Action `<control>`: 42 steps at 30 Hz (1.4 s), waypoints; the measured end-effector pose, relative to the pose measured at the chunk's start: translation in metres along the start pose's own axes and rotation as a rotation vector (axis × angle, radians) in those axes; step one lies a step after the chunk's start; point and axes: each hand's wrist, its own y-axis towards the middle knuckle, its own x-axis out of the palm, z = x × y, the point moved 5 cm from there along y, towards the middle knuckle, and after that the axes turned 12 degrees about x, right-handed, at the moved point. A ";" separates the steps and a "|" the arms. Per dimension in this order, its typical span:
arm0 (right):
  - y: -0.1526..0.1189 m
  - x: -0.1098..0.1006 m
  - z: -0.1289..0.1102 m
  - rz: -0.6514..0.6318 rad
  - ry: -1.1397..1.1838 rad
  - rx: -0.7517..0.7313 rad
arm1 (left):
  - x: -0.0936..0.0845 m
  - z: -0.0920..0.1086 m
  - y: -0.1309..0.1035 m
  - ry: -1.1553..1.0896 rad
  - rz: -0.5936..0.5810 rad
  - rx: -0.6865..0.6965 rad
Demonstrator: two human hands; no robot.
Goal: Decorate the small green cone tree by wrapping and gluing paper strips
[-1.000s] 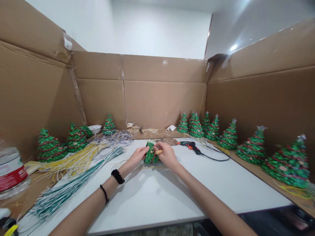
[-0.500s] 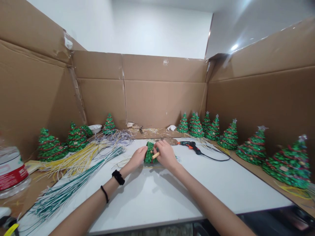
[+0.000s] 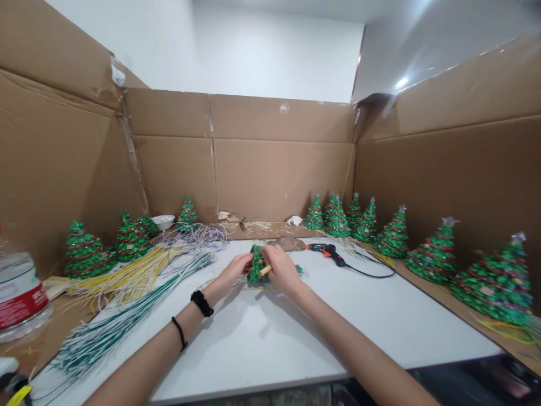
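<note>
Over the middle of the white board, my left hand [image 3: 237, 267] is closed on the left side of a small green Christmas tree [image 3: 256, 264]. My right hand [image 3: 282, 268] is closed over the tree's right part, with a short light-wooden stick or tool handle [image 3: 265, 270] sticking out of its fingers. The far end of that wooden piece is hidden. A bit of green and something shiny shows past the right hand, so the tree seems to lie on its side. A black and orange glue gun [image 3: 327, 252] lies behind and to the right, its nozzle by a brown patch [image 3: 289, 243].
Several finished trees [image 3: 431, 254] stand along the right cardboard wall, others [image 3: 87, 251] at left. Bundles of green-white [image 3: 135, 316] and yellow [image 3: 127, 270] wires spread over the left side. A white bowl [image 3: 163, 221], plastic bottle [image 3: 21, 296] and crumpled tissue [image 3: 295, 220] are around the edges.
My fingers have shifted slightly on the tree, and the right hand sits a little lower and further right. More green shows past it. The glue gun has not moved.
</note>
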 end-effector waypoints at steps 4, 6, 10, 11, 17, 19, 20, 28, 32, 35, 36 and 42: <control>-0.001 0.002 -0.002 -0.029 0.005 0.003 | -0.001 -0.006 -0.001 -0.041 0.018 -0.052; 0.001 0.003 -0.005 -0.045 -0.056 -0.025 | -0.002 -0.009 -0.001 -0.061 0.036 -0.055; 0.003 0.004 -0.012 -0.077 -0.190 -0.086 | -0.003 -0.015 0.002 -0.066 0.052 -0.006; 0.003 0.004 -0.013 -0.083 -0.210 -0.096 | -0.003 -0.017 0.003 -0.055 0.056 0.004; 0.004 0.000 -0.012 -0.113 -0.243 -0.024 | -0.010 -0.023 0.008 0.188 0.085 0.112; 0.004 -0.003 -0.008 -0.125 -0.228 0.020 | -0.015 -0.022 0.009 0.310 0.108 0.171; 0.004 -0.005 -0.005 -0.127 -0.218 0.042 | -0.018 -0.021 0.009 0.356 0.105 0.184; 0.011 -0.028 0.021 -0.078 -0.214 0.124 | -0.040 -0.007 0.007 0.643 0.001 0.163; 0.014 -0.036 0.025 -0.011 -0.268 0.116 | -0.041 0.004 0.004 0.760 -0.054 0.232; 0.013 -0.036 0.023 0.029 -0.264 0.076 | -0.034 0.004 0.003 0.787 -0.088 0.245; 0.013 -0.035 0.022 0.034 -0.256 0.060 | -0.032 0.004 0.004 0.782 -0.092 0.246; 0.011 -0.023 0.017 0.026 -0.168 0.005 | -0.022 0.004 0.006 0.703 -0.091 0.229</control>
